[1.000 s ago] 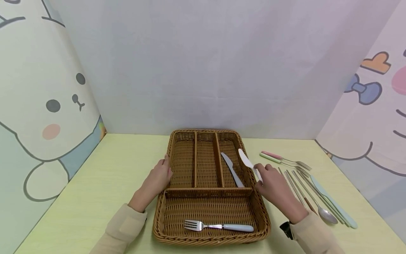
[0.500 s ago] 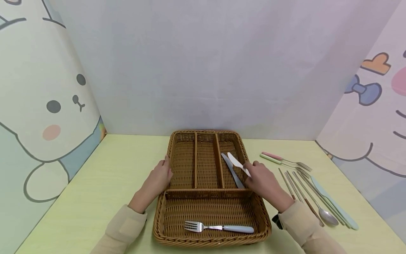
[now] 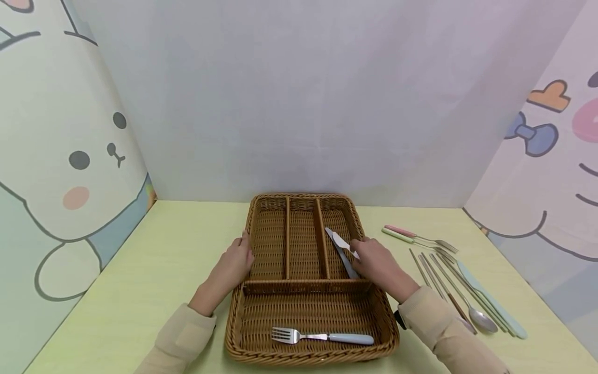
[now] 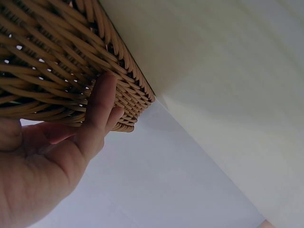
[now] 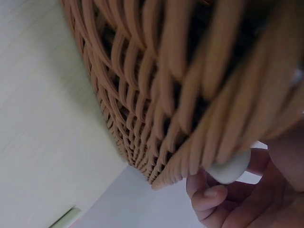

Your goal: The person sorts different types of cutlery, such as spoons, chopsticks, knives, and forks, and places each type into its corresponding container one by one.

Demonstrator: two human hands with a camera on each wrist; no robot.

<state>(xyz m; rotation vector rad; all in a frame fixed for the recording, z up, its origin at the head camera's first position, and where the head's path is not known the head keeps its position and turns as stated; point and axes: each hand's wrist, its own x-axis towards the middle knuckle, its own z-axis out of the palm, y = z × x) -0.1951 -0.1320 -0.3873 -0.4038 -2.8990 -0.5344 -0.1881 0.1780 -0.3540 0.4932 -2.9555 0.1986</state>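
Note:
A brown wicker cutlery basket [image 3: 308, 286] with dividers stands on the table. My left hand [image 3: 234, 261] holds its left rim; in the left wrist view, fingers [image 4: 97, 107] lie against the woven outer wall. My right hand [image 3: 377, 264] pinches a white knife [image 3: 342, 242] by its handle over the right back compartment, blade pointing away and left. The rounded white handle end [image 5: 231, 167] shows between the fingers in the right wrist view, just past the rim. Beneath the white blade, a grey knife [image 3: 343, 254] lies slantwise in that compartment. A fork [image 3: 322, 336] with a pale blue handle lies in the front compartment.
Right of the basket lie a pink-handled fork [image 3: 402, 230], a green-handled fork [image 3: 398, 234], several chopsticks [image 3: 460, 309], a metal spoon [image 3: 481, 319] and a mint-green knife [image 3: 495, 304]. A pale wall [image 3: 308, 104] closes off the table's back edge.
My right hand has carried the white knife left and lowered it into the right back compartment, so its blade now overlaps the grey knife. My left hand has stayed at the basket's rim.

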